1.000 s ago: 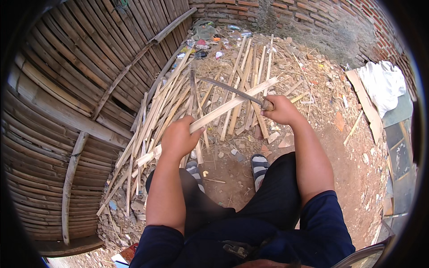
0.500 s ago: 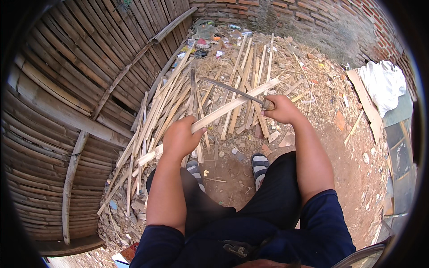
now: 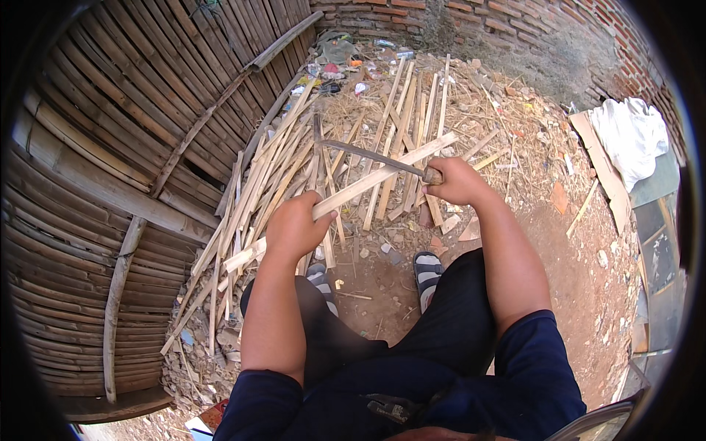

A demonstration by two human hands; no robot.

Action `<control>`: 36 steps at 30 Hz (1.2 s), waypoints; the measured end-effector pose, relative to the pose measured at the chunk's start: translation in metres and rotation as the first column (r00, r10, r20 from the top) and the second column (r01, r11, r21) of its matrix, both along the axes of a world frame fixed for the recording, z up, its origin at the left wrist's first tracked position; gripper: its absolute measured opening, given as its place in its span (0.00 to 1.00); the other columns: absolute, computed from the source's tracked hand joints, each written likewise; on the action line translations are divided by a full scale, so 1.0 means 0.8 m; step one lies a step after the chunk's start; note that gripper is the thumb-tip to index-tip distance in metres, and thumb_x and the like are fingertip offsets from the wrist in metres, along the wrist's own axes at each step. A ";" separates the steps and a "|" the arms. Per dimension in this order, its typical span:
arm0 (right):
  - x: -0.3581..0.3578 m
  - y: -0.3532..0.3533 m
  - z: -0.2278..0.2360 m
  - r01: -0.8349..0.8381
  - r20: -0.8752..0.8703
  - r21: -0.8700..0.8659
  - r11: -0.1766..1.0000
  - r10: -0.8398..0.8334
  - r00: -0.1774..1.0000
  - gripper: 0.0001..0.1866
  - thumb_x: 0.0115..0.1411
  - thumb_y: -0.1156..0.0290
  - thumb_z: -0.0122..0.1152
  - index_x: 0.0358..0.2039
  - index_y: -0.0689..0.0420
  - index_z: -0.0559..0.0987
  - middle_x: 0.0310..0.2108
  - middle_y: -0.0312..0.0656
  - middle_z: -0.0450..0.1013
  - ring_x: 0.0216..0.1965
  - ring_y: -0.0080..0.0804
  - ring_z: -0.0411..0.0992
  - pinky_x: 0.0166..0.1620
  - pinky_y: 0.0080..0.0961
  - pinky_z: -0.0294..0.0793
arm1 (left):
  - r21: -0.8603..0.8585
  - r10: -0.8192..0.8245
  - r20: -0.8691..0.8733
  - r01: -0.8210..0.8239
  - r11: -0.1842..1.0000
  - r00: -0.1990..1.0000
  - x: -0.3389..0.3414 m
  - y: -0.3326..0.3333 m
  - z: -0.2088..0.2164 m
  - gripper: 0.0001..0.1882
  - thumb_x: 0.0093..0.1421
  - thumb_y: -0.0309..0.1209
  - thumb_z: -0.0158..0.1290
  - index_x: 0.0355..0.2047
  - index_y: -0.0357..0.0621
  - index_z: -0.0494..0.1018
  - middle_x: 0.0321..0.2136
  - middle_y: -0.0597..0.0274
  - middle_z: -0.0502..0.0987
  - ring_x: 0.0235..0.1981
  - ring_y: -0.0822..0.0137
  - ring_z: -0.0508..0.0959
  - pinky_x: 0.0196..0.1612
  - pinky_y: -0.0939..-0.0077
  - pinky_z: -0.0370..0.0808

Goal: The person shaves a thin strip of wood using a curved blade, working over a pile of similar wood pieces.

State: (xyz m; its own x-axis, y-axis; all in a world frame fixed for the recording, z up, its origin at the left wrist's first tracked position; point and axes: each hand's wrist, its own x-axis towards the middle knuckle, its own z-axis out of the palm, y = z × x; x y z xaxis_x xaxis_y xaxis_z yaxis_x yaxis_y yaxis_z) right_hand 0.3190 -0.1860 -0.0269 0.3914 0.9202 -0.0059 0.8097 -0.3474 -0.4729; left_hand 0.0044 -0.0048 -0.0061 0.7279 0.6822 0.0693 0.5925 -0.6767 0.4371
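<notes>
My left hand (image 3: 296, 226) is closed around a pale wooden strip (image 3: 360, 189), which slants from beside my left knee up to the right. In my right hand (image 3: 454, 181) is the wooden handle of a long machete (image 3: 382, 158). Its dark, narrow blade points to the upper left and lies across the strip, between my two hands. At this angle I cannot tell how deep the edge sits in the wood. The strip's far end reaches past the blade, above my right hand.
Many split wooden strips (image 3: 257, 176) lie heaped at the left, beside a bamboo wall (image 3: 110, 147). More strips (image 3: 397, 110) lie ahead on littered ground. A brick wall (image 3: 507, 29) closes the back. At the right are a white sack (image 3: 629, 140) and a cardboard piece (image 3: 603, 173).
My right hand and the machete have slid slightly to the left along the strip. The left hand and the strip have shifted barely.
</notes>
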 end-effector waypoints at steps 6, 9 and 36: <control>0.001 0.000 0.006 0.003 -0.004 -0.074 0.997 -0.004 1.000 0.28 0.54 0.57 0.79 0.48 0.63 0.84 0.41 0.60 0.82 0.48 0.60 0.81 0.53 0.48 0.79 | -0.013 -0.007 -0.024 0.007 1.000 1.000 0.002 -0.003 0.003 0.19 0.60 0.44 0.69 0.42 0.43 0.83 0.35 0.46 0.85 0.40 0.43 0.85 0.45 0.51 0.80; -0.001 0.001 0.007 0.005 0.001 -0.094 0.996 -0.005 1.000 0.27 0.54 0.57 0.79 0.47 0.63 0.84 0.41 0.60 0.82 0.48 0.60 0.80 0.53 0.48 0.78 | -0.033 0.004 -0.029 -0.005 0.999 1.000 0.003 -0.004 0.005 0.19 0.60 0.44 0.69 0.42 0.43 0.83 0.35 0.45 0.85 0.40 0.43 0.85 0.44 0.51 0.79; 0.005 0.002 -0.010 -0.027 -0.024 -0.040 0.999 0.026 0.999 0.25 0.54 0.57 0.79 0.44 0.65 0.83 0.37 0.60 0.81 0.44 0.60 0.80 0.50 0.48 0.78 | 0.016 -0.018 -0.053 0.019 1.000 0.998 0.003 0.001 -0.003 0.20 0.62 0.48 0.66 0.38 0.43 0.82 0.34 0.47 0.85 0.39 0.43 0.85 0.43 0.49 0.79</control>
State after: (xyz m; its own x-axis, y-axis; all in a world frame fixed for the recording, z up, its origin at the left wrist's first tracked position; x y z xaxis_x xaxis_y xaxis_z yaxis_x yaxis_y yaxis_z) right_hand 0.3234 -0.1841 -0.0348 0.3664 0.9290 -0.0516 0.8077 -0.3452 -0.4779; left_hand 0.0066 -0.0042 -0.0089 0.7436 0.6674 0.0416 0.6014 -0.6947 0.3946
